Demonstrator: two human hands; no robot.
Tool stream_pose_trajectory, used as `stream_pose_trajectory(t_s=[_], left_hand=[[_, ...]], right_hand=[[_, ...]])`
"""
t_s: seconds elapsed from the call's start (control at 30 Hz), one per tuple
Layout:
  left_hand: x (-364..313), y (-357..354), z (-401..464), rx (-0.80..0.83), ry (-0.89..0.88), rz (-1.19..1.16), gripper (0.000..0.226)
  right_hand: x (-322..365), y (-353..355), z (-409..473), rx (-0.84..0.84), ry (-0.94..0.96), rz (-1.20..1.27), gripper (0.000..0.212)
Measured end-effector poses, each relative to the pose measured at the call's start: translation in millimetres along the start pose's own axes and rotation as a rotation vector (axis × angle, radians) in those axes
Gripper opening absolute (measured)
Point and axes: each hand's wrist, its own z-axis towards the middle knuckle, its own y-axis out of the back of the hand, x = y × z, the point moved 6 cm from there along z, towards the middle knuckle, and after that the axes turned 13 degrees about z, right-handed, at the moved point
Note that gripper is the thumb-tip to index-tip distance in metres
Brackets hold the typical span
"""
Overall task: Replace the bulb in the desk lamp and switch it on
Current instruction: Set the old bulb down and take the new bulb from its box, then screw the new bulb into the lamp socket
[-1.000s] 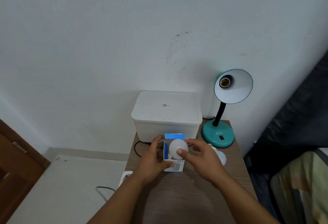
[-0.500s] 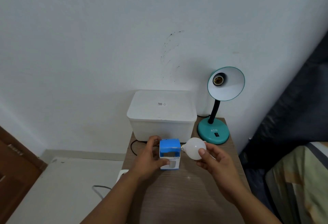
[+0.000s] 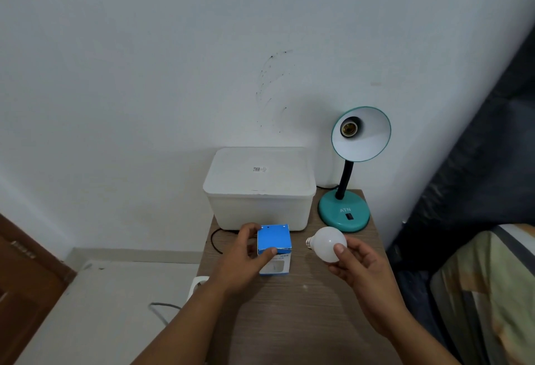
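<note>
A teal desk lamp (image 3: 344,211) stands at the back right of the wooden table (image 3: 289,306), its shade tilted toward me with a bare, unfilled socket (image 3: 348,127). A black switch (image 3: 349,216) sits on the lamp's base. My right hand (image 3: 359,266) holds a white bulb (image 3: 327,243) above the table, screw base pointing left. My left hand (image 3: 246,257) grips the blue and white bulb box (image 3: 274,244), which stands on the table with its flap closed.
A white lidded plastic container (image 3: 260,188) stands against the wall behind the box. A black cable (image 3: 215,240) runs off the table's left edge. A white power strip (image 3: 197,283) lies on the floor to the left. A bed (image 3: 486,292) borders the right side.
The bulb has come out of the box and moved right in my right hand. The box's top flap is now closed under my left hand.
</note>
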Motion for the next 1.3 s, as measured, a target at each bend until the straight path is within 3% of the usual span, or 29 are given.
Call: stream_pose_trajectory(t_s=[0.57,1.03,1.3], left_hand=[[-11,0,-4,0.018,0.017,0.024,0.047],[-16,-16,2,-0.059,0.289,-0.266,0.056],[-27,-7,-2,-0.168,0.172,0.036,0.06]], right_hand=[[1,10,-4,-0.007,0.019,-0.011,0.048],[3,12,-7,0.016,0.091,0.002,0.038],[18,23,-2,-0.023,0.173,0.014,0.036]])
